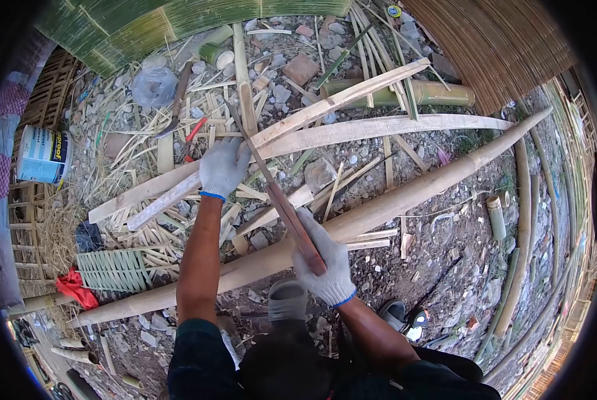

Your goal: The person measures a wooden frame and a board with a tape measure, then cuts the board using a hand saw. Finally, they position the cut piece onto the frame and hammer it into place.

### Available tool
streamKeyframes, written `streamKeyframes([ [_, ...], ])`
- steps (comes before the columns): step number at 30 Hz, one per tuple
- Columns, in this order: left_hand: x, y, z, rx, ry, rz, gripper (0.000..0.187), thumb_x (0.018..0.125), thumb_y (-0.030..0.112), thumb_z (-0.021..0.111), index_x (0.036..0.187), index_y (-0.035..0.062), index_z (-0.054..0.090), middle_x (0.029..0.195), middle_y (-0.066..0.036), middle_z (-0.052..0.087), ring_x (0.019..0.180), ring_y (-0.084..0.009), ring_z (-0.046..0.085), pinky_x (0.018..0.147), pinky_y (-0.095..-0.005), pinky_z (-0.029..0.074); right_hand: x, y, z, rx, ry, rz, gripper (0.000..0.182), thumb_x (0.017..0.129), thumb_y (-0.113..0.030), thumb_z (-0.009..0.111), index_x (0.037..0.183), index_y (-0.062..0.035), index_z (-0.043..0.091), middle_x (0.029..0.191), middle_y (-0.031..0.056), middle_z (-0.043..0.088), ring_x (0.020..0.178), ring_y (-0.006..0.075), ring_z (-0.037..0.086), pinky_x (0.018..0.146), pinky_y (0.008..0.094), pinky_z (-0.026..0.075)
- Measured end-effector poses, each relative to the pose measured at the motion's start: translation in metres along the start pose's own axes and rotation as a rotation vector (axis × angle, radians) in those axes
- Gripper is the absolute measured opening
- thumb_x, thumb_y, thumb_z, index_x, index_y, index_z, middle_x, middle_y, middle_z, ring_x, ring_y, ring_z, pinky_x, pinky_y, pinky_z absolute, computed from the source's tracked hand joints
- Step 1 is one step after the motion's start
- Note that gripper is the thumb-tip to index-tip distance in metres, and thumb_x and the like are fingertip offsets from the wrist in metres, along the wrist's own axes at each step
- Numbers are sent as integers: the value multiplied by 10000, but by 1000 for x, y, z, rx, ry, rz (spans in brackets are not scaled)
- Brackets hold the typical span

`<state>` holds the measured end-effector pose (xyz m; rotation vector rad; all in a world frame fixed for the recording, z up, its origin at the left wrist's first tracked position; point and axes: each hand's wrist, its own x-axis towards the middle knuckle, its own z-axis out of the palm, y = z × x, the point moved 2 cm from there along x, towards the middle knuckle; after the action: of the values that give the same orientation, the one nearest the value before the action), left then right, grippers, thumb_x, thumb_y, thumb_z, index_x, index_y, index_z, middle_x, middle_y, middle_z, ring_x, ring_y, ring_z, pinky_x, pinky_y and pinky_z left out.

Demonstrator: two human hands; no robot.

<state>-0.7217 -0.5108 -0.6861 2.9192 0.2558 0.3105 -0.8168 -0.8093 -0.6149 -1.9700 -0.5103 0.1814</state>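
Observation:
My right hand, in a white knit glove, is closed around the long wooden handle of a knife. Its narrow metal blade points up and left, crossing a pale split wooden strip. My left hand, gloved too, grips the strip just left of the blade. A second, curved pale strip lies alongside, close to the first. Beneath both arms runs a long peeled pole. How the left fingers wrap under the wood is hidden.
Offcuts and shavings cover the stony ground. Another hooked blade, a red-handled tool, a plastic bag and a paint bucket lie left. Green bamboo rests behind. Woven panels border the area.

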Motion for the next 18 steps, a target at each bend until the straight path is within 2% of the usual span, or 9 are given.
streamKeyframes([
  [4, 1, -3, -2, -6, -24, -22, 389, 1058, 411, 555, 1070, 53, 705, 1017, -206, 724, 969, -417, 703, 857, -543, 564, 17, -6, 8, 92, -18, 29, 661, 889, -83, 709, 1525, -24, 538, 1168, 267, 743, 1004, 419, 773, 837, 447, 610],
  [7, 6, -2, -4, -12, -28, -24, 394, 1056, 417, 559, 1075, 52, 705, 1023, -199, 725, 969, -413, 704, 853, -540, 565, -20, 1, -16, -88, -21, -100, 672, 901, -105, 719, 1539, -40, 520, 1082, 236, 742, 882, 422, 751, 758, 466, 609],
  [8, 1, 1, -1, -18, -33, -29, 395, 1056, 419, 559, 1075, 52, 704, 1024, -196, 725, 969, -412, 704, 851, -539, 565, -25, 7, -15, -83, 1, -111, 664, 893, -101, 713, 1528, -37, 529, 1128, 242, 741, 912, 414, 760, 781, 445, 621],
  [11, 0, 2, -2, -46, -20, -12, 397, 1056, 420, 560, 1056, 52, 708, 1030, -185, 727, 968, -410, 704, 845, -538, 566, 11, -8, -3, 29, -34, 128, 577, 902, -76, 699, 1460, 19, 586, 1184, 250, 749, 1070, 387, 767, 868, 411, 603],
  [12, -2, 3, -3, -42, -6, -6, 316, 1063, 336, 519, 1093, 70, 686, 1003, -189, 707, 980, -418, 697, 869, -545, 549, 28, -3, 10, 109, 13, 64, 542, 913, -81, 705, 1437, 15, 606, 1166, 248, 752, 1051, 385, 770, 864, 390, 597],
  [15, 4, 2, -9, -54, -97, -67, 331, 1075, 351, 514, 1088, 68, 684, 1004, -190, 708, 978, -412, 696, 866, -539, 551, 32, 2, 13, 174, 51, 59, 516, 919, -79, 709, 1418, 18, 619, 1159, 255, 750, 1020, 377, 773, 859, 380, 591],
  [16, 4, 1, -9, -38, -96, -49, 353, 1087, 368, 502, 1075, 65, 684, 1009, -192, 710, 984, -407, 698, 864, -532, 552, 21, -6, -1, 158, -1, 92, 509, 937, -61, 675, 1436, 11, 610, 1171, 254, 750, 1011, 359, 776, 863, 376, 593],
  [17, 8, -2, -9, -34, -94, -52, 348, 1078, 369, 520, 1072, 61, 682, 1009, -194, 711, 986, -407, 699, 861, -531, 553, 0, 4, -6, -83, 18, -35, 509, 949, -50, 642, 1453, 2, 602, 1191, 252, 747, 1038, 337, 776, 883, 366, 591],
  [18, 10, -1, -10, -33, -95, -56, 344, 1069, 370, 539, 1070, 57, 680, 1010, -195, 712, 988, -408, 700, 859, -530, 553, -12, 8, -8, 65, -1, 64, 509, 949, -53, 635, 1455, -5, 604, 1197, 244, 748, 1050, 347, 774, 883, 365, 594],
])
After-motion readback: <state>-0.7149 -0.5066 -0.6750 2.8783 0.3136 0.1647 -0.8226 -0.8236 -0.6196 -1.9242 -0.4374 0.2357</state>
